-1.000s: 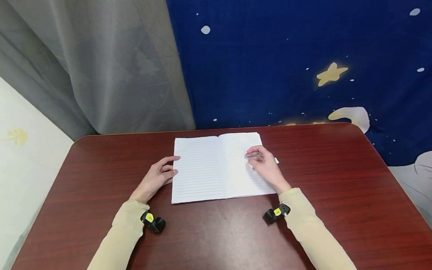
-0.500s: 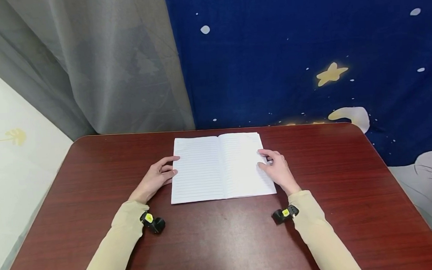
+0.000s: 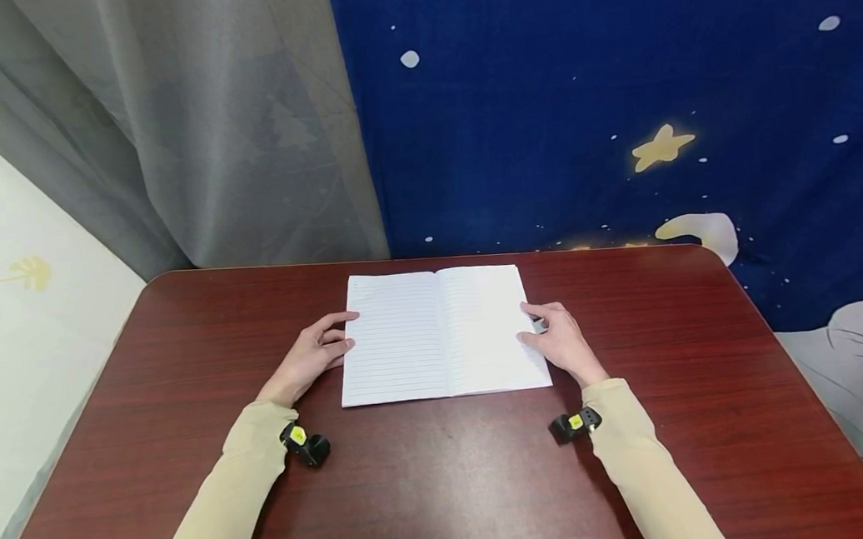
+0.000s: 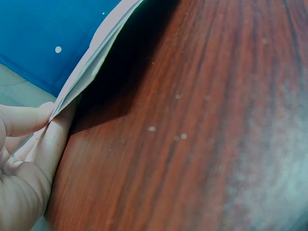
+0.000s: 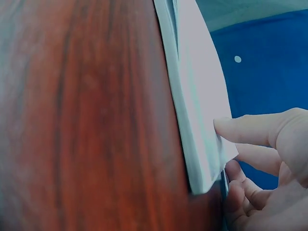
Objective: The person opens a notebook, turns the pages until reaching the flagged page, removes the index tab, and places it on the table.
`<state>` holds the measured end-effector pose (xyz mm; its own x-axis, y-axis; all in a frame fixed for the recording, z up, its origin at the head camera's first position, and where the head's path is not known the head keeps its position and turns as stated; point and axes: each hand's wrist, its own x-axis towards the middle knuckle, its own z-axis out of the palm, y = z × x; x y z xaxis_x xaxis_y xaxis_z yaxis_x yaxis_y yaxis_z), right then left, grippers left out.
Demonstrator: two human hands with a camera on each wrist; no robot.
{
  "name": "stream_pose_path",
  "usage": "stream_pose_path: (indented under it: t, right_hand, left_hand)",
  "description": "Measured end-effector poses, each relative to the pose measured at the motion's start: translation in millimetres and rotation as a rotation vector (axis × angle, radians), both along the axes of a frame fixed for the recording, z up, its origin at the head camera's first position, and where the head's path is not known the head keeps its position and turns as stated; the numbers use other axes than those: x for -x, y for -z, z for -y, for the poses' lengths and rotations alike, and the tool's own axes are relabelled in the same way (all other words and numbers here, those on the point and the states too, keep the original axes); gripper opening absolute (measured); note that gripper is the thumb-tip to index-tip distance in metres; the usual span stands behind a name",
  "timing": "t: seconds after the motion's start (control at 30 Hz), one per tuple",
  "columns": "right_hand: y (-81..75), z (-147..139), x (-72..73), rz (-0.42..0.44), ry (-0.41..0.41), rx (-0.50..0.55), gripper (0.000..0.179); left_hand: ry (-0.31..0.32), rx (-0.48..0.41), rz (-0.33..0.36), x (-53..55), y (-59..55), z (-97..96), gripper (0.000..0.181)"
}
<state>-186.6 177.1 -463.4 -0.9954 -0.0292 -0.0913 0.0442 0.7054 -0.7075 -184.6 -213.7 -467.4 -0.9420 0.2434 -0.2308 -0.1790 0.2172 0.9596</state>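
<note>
An open lined notebook (image 3: pixel 400 355) lies on the table, its blank ruled pages facing up. My left hand (image 3: pixel 310 357) pinches its left edge, and in the left wrist view the thumb (image 4: pixel 29 118) is on top with fingers beneath the cover. That edge stands raised off the wood, casting a dark shadow. At the right edge, my right hand (image 3: pixel 560 340) holds the pages between thumb and fingers. The right wrist view shows the right thumb (image 5: pixel 240 130) pressing the page (image 5: pixel 202 96), whose edge is slightly bent there; the other fingers curl below.
The dark red-brown wooden table (image 3: pixel 447 485) extends around the notebook. Behind it hang a grey curtain (image 3: pixel 243 149) and a blue cloth (image 3: pixel 526 112) with stars and a cat print. Small black cameras sit on both wrists.
My right hand has moved right from over the right page, where it pinched something thin, to the notebook's right edge. My left hand and the notebook have stayed in place.
</note>
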Motion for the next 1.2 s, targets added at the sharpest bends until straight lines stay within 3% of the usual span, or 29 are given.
stream_pose_path:
  t: [0.53, 0.8, 1.0, 1.2]
  right_hand:
    - [-1.3, 6.7, -1.0, -0.081, -0.045, 0.015, 0.041]
    - [0.3, 4.9, -1.8, -0.053, 0.009, 0.184, 0.037]
    - [0.5, 4.9, -0.8, -0.086, 0.029, 0.346, 0.033]
    - [-4.8, 3.4, 0.7, -0.053, 0.075, 0.579, 0.034]
  left_hand:
    - [0.003, -0.002, -0.011, 0.6, 2.1, 0.5, 0.049]
    - [0.005, 0.006, -0.019, 0.3, 0.9, 0.6, 0.049]
    - [-0.001, -0.003, -0.002, 0.7, 0.9, -0.4, 0.048]
    - [0.000, 0.000, -0.001, -0.6, -1.0, -0.9, 0.049]
